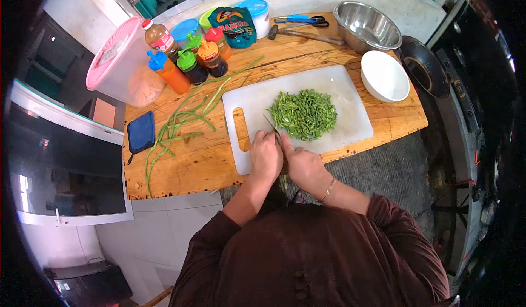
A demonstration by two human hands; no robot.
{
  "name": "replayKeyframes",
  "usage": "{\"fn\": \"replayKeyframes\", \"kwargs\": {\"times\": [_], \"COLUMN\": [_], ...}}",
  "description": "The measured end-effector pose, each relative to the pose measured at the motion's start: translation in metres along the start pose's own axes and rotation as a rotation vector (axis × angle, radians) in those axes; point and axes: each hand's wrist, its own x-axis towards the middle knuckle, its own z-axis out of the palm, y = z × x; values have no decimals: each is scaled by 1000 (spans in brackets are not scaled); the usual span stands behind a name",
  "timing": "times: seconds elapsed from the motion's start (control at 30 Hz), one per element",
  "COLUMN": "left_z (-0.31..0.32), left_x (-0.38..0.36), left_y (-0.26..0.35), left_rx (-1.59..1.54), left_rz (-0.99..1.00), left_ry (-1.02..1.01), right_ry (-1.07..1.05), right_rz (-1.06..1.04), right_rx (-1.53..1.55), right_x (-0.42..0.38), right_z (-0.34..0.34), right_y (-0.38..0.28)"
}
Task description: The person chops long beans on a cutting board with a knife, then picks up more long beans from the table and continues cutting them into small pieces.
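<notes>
A heap of chopped green beans (pixel 306 114) lies on the white cutting board (pixel 349 96). At the board's front edge, my right hand (pixel 304 167) is closed round a knife, its index finger stretched along it. The knife blade (pixel 269 122) points up and left, beside the heap. My left hand (pixel 267 154) is closed right next to my right one, fingers curled near the blade; what it holds, if anything, is hidden. Long uncut green beans (pixel 174 121) are spread on the wooden table (pixel 192 167) left of the board.
Sauce bottles (pixel 164 71) and a lidded pink tub (pixel 123 60) stand at the back left. A hammer (pixel 307 34), scissors (pixel 315 21), a steel bowl (pixel 356 24), a white bowl (pixel 384 77) and a black pan (pixel 424 68) are at the back right. A blue cloth (pixel 141 131) lies left.
</notes>
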Motion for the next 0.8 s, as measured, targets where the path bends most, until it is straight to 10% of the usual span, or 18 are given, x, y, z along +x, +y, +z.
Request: {"fn": "replayKeyframes", "kwargs": {"times": [0.8], "left_z": [-2], "left_x": [1], "left_y": [-8], "left_rx": [-24], "left_rz": [2], "left_ry": [218], "right_ry": [85], "right_rz": [-43], "right_rx": [318], "right_x": [-28], "right_z": [-14], "right_y": [30]}}
